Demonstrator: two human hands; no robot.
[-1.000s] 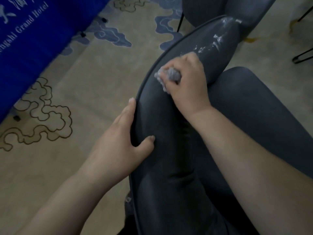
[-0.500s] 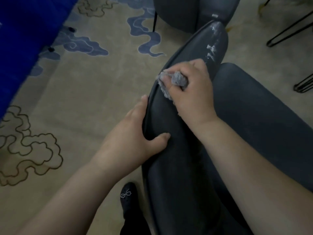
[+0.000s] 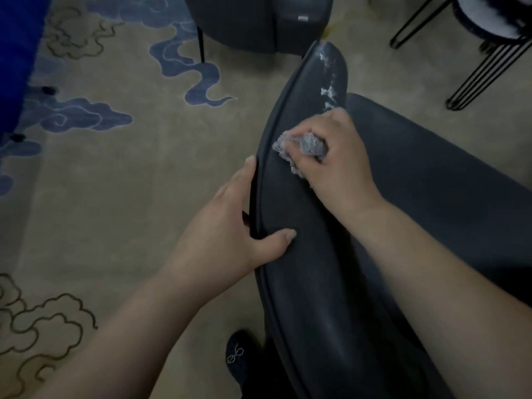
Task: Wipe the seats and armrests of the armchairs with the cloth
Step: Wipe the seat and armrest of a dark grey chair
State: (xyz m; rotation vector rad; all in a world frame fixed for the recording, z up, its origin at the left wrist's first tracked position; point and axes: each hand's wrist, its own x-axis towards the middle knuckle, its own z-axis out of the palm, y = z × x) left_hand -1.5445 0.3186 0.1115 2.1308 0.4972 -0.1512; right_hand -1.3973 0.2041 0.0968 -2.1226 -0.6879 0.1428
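Observation:
A dark grey armchair fills the right side, its long curved armrest running from the bottom centre up to a tip with white smears. My right hand grips a bunched grey cloth and presses it on the armrest, just below the smears. My left hand holds the armrest's outer edge lower down, thumb on top and fingers along the outside. The seat cushion lies to the right of the armrest.
A second dark armchair stands at the top. Black wire legs of a stool are at the top right. A blue cloth hangs at the left over patterned carpet. My dark shoe is beside the chair.
The view has tilted so the armchair sits further right and the stool shows. My right hand with the cloth has slid slightly down the armrest, away from the smears. My left hand keeps its hold.

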